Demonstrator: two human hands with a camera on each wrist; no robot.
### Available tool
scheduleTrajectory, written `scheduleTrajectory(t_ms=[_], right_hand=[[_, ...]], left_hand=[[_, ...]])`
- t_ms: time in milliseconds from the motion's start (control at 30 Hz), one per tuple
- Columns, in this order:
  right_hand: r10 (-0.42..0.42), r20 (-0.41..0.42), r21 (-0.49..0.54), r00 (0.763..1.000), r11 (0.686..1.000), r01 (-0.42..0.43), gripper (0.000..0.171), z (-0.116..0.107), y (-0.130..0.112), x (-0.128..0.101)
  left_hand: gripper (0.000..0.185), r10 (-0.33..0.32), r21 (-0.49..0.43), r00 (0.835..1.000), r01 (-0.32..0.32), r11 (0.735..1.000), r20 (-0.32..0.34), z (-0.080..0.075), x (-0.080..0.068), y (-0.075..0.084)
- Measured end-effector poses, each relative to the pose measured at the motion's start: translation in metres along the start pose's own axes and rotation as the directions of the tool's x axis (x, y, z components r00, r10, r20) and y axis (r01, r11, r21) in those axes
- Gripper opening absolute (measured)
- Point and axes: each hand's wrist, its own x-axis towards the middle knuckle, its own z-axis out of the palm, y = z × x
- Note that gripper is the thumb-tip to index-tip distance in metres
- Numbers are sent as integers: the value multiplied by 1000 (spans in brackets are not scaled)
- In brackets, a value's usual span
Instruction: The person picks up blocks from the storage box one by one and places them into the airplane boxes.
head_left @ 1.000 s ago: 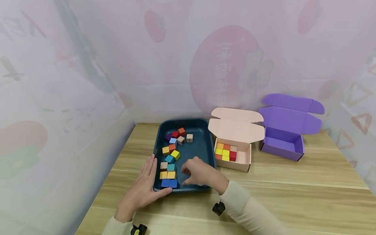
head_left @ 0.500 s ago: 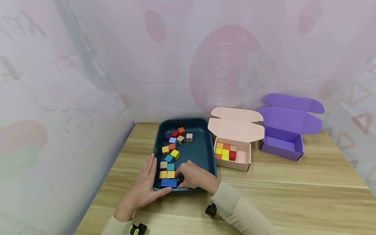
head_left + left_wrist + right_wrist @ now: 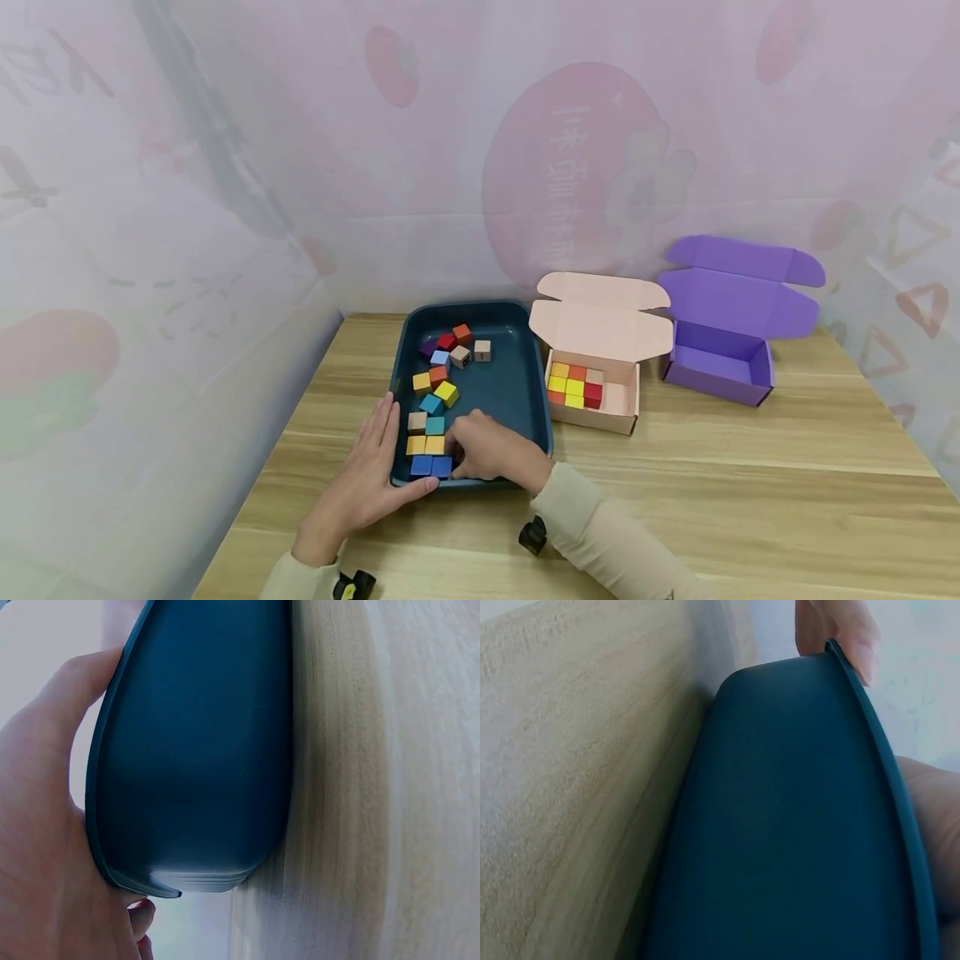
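Observation:
A dark teal tray [image 3: 517,392] holds several coloured cubes. My left hand [image 3: 375,471] lies flat against the tray's near left corner, fingers straight along its side and thumb on the near rim. In the left wrist view the palm [image 3: 37,825] presses the tray's outer wall [image 3: 195,750]. My right hand [image 3: 459,457] is inside the tray at its near edge, fingers curled on the right one of two blue cubes [image 3: 442,467]. The right wrist view shows only the tray's outer wall [image 3: 795,825] and a fingertip [image 3: 851,634] over the rim.
A pink box [image 3: 600,422] with its lid open stands right of the tray and holds yellow, orange and red cubes. An open purple box [image 3: 716,379] stands further right. Bare wooden table [image 3: 750,492] lies in front of both boxes. A patterned curtain closes off the back and the left side.
My right hand has moved left across the tray's near end, from the middle to the blue cubes, and closed its fingers there. The left hand has stayed put.

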Motion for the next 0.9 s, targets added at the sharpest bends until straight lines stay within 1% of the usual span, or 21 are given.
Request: scheduleTrajectory(t_ms=[200, 333, 600, 767, 900], right_hand=[[13, -11, 5, 1000, 1000, -13, 19, -7, 6, -7], [14, -33, 29, 999, 999, -13, 22, -18, 11, -17], [26, -103, 103, 994, 995, -15, 29, -55, 24, -44], [59, -155, 164, 986, 986, -33, 29, -79, 41, -65], [43, -217, 169, 975, 986, -6, 23, -96, 59, -86]], left_hand=[[128, -11, 21, 1000, 11, 1000, 9, 0, 0, 0], [128, -22, 17, 1000, 22, 1000, 13, -1, 0, 1], [130, -38, 28, 999, 37, 999, 20, -1, 1, 1], [130, -38, 33, 999, 37, 999, 20, -1, 2, 1], [130, -36, 30, 999, 35, 999, 24, -1, 2, 1]])
